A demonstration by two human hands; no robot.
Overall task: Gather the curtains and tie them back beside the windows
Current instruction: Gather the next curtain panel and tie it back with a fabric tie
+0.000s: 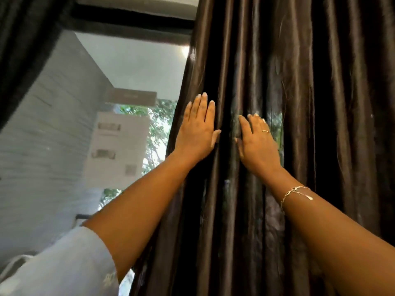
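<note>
While both palms lie flat on dark brown curtain (299, 103), nothing pinched. Left hand (197, 133) near curtain's left edge, fingers straight, close together, thumb out toward right hand (256, 144). Right fingers slightly spread, tips sunk in fold; ring on one, bracelet (294, 194) below wrist. Window (132, 67) left of left fingers; curtain hangs ungathered, pleats running past both fingertips.

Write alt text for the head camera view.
Two bare hands, the left hand and the right hand, press flat against a dark brown curtain hanging in folds. To its left, the uncovered window shows a pale wall and green trees.
</note>
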